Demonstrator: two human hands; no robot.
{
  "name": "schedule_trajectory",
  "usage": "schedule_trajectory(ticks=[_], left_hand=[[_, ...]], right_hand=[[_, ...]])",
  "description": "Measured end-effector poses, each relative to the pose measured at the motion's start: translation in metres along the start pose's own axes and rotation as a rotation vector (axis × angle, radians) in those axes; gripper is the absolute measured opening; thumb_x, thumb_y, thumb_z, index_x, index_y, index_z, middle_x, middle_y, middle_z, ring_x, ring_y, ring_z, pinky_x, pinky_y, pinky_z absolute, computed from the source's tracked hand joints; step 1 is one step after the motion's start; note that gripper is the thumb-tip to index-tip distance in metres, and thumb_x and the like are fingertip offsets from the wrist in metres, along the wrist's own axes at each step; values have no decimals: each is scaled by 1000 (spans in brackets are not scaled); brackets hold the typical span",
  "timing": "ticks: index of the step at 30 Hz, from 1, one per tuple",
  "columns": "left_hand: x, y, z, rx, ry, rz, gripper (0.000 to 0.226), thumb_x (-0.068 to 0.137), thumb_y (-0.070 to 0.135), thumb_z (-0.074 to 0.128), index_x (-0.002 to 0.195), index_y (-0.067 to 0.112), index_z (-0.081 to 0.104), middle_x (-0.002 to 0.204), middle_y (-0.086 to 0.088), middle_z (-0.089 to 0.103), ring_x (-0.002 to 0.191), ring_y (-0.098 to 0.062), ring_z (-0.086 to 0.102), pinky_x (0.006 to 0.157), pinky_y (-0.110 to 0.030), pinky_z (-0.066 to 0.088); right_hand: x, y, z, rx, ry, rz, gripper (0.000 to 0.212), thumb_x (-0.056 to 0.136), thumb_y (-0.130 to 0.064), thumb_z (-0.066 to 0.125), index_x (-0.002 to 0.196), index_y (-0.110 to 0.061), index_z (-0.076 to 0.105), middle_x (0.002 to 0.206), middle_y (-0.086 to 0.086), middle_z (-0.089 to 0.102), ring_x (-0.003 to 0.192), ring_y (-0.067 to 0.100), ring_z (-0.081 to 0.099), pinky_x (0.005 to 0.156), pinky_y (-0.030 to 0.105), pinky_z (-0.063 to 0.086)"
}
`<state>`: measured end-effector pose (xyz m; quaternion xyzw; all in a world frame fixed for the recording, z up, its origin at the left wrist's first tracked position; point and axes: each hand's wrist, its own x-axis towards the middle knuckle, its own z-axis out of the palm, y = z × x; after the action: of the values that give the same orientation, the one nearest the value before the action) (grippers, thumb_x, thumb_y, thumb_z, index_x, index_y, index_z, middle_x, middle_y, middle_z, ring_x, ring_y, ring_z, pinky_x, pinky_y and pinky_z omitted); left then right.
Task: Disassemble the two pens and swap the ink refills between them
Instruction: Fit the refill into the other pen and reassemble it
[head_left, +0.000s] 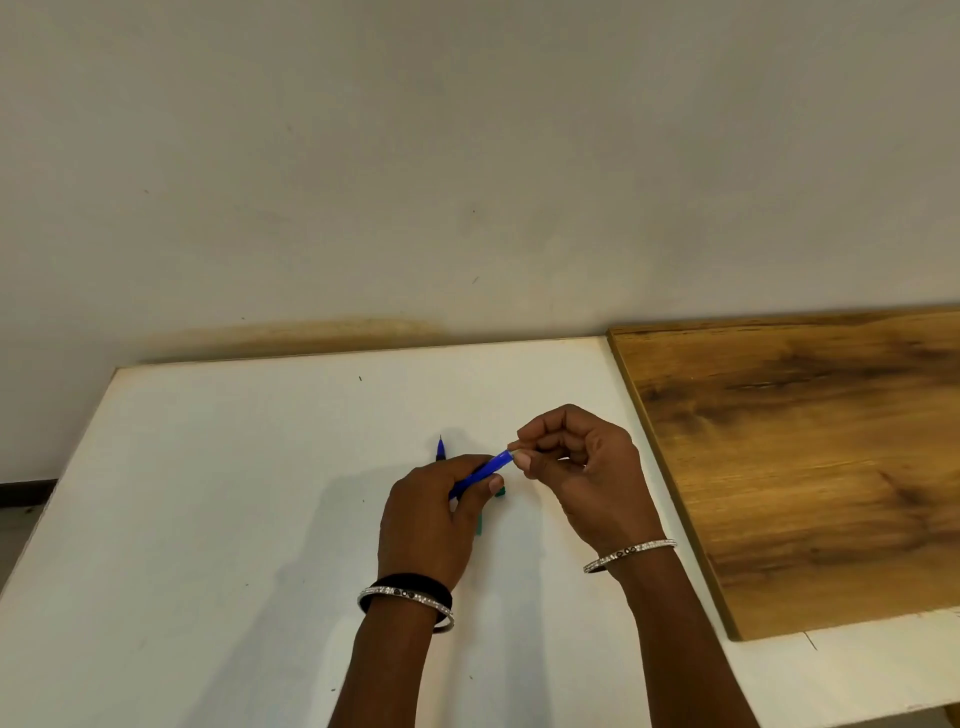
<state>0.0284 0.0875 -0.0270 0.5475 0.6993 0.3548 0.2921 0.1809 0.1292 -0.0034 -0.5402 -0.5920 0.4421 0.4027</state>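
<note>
Both hands on a blue pen, above the middle of the white table.

L hand (434, 512) is wrapped round the blue pen (485, 472), thumb on top; R hand (582, 467) pinches the pen's upper right end w/ thumb & forefinger tips. A blue pointed piece (440, 448) pokes up past the L hand's knuckles; can't tell if it's joined to the pen. Green pen (480, 522) lies on the table (208, 493) under the L hand, mostly hidden. Silver bangle on each wrist, plus a black band on the L. Wooden board (810, 457) sits on the table's right side, well apart from the hands.
</note>
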Motion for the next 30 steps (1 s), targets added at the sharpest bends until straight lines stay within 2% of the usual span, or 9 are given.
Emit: schedule_trajectory(ticks=[4, 8, 15, 18, 21, 23, 26, 28, 30], left_hand=[[0, -2, -3, 53, 11, 21, 26, 85, 42, 62, 108, 34, 70, 83, 21, 60, 73, -3, 56, 70, -10, 40], [0, -2, -2, 50, 5, 3, 29, 85, 44, 60, 111, 34, 68, 90, 12, 69, 76, -6, 57, 67, -11, 39], [1, 0, 1, 11, 18, -11, 28, 85, 43, 61, 110, 31, 69, 80, 16, 61, 69, -4, 54, 64, -7, 37], [0, 1, 2, -34, 9, -13, 25, 85, 42, 62, 107, 33, 70, 77, 21, 62, 71, 2, 58, 64, -7, 38], [1, -2, 1, -49, 14, -27, 24, 85, 44, 61, 105, 35, 70, 74, 22, 62, 72, 3, 59, 62, -9, 38], [1, -4, 1, -56, 18, -35, 25, 85, 45, 61, 106, 34, 70, 77, 19, 63, 74, 2, 59, 63, -9, 38], [1, -4, 2, -51, 15, -29, 25, 86, 45, 60, 106, 34, 69, 77, 18, 64, 72, 0, 59, 62, -10, 39], [1, -4, 2, -59, 13, -30, 26, 86, 45, 59, 107, 33, 69, 75, 17, 64, 71, -1, 60, 63, -10, 39], [2, -5, 2, -71, 9, -30, 28, 86, 46, 59, 108, 33, 68, 77, 12, 66, 72, -4, 61, 65, -11, 41]], right_hand=[[0, -3, 1, -79, -18, -40, 17, 76, -4, 78, 85, -16, 70, 82, -5, 75, 75, 5, 71, 72, 18, 57], [-1, -5, 4, -143, -36, -63, 13, 79, -4, 76, 88, -12, 72, 85, 0, 76, 78, 10, 71, 76, 24, 59], [-1, -4, 2, -59, -34, -23, 15, 82, -2, 71, 94, -12, 71, 93, 1, 76, 82, 12, 73, 78, 29, 60], [0, 0, -5, -52, 110, 17, 18, 87, 1, 63, 95, -14, 69, 93, -2, 75, 74, 10, 74, 68, 25, 60], [2, 9, -18, -239, 345, 47, 21, 85, 1, 64, 89, -19, 71, 86, -9, 73, 71, 9, 70, 63, 16, 53], [1, 13, -23, -327, 394, 97, 19, 83, -5, 69, 86, -23, 72, 81, -18, 68, 69, 6, 66, 61, 12, 46], [-1, 18, -21, -425, 243, 162, 18, 75, -16, 79, 89, -25, 73, 84, -15, 68, 64, 3, 60, 63, 12, 42], [-2, 21, -15, -514, 107, 187, 26, 72, -24, 83, 95, -23, 72, 89, -9, 67, 71, 8, 59, 73, 18, 46], [-2, 24, -9, -587, 56, 204, 28, 74, -26, 81, 100, -21, 72, 93, -4, 67, 79, 9, 58, 79, 20, 47]])
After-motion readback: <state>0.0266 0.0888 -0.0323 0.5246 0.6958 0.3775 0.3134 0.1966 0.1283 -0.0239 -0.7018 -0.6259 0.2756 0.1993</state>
